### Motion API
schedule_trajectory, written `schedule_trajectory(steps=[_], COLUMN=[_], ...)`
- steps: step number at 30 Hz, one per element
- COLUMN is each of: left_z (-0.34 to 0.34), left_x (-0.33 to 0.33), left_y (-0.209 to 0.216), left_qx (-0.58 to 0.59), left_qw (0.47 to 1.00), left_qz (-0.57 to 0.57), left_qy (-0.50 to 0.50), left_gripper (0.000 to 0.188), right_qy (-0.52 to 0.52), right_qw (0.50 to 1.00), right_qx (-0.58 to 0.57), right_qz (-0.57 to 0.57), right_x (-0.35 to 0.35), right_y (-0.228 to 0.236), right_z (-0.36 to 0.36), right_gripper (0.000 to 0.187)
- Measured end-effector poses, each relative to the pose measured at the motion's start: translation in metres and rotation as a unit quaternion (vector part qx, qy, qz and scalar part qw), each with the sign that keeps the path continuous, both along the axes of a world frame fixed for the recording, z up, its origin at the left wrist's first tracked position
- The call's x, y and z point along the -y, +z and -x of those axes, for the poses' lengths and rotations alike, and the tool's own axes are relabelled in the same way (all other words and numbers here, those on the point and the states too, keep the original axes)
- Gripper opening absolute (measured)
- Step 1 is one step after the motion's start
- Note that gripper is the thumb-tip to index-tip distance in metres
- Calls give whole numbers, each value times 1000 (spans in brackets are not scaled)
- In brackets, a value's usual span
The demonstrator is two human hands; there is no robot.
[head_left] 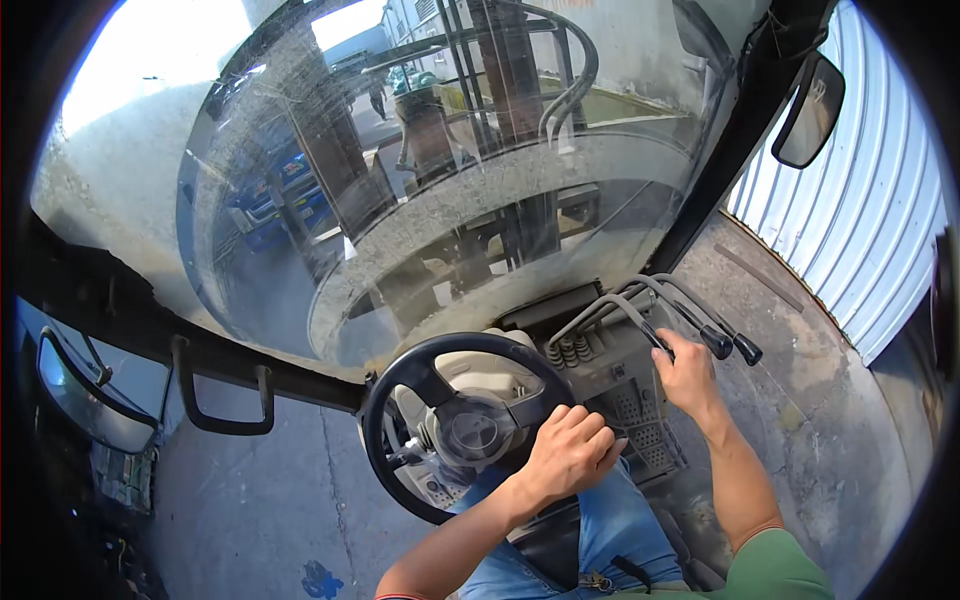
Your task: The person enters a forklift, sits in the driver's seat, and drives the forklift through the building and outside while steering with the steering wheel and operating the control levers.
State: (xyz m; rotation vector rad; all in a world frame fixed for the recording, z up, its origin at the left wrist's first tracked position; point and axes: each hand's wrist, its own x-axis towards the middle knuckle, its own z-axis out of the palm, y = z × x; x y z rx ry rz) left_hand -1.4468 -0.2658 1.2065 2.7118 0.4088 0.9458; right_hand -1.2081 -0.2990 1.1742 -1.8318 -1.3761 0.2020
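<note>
I sit behind a black steering wheel (378, 425), with a round hub at its centre. My left hand (572, 452) is curled into a closed grip at the wheel's lower right rim; its palm side is hidden, so a knob under it cannot be made out. To the right, my right hand (688, 370) is closed around the end of the nearest control lever (625, 303), thumb and fingers on its dark grip. Beside that hand stand two more bent grey levers with black knobs (716, 342), which it does not hold. Rubber boots (570, 350) surround the lever bases.
Ahead is a scratched, dusty windshield (440, 230), with a forklift mast (510, 70) and hoses beyond it. A person (377, 100) stands far off. Mirrors hang at the right (810, 110) and left (95, 390). A grab handle (225, 420) is at left; a corrugated metal wall (840, 190) is at right.
</note>
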Motion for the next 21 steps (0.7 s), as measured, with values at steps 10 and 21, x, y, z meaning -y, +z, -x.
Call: schedule_trajectory(steps=[10,21], left_z=[-32,-100], left_x=[-8,20], left_y=[-16,-115], left_qx=[48,-71], left_qw=[998,990], left_qz=[-21,34], left_qy=[17,-120], left_gripper=[23,27], right_qy=[-8,-35], right_qw=[1000,998], right_qx=[-10,-8], right_qz=[15,48], right_x=[10,16], right_y=[-18,-123], right_z=[-26,-121], right_gripper=[33,32])
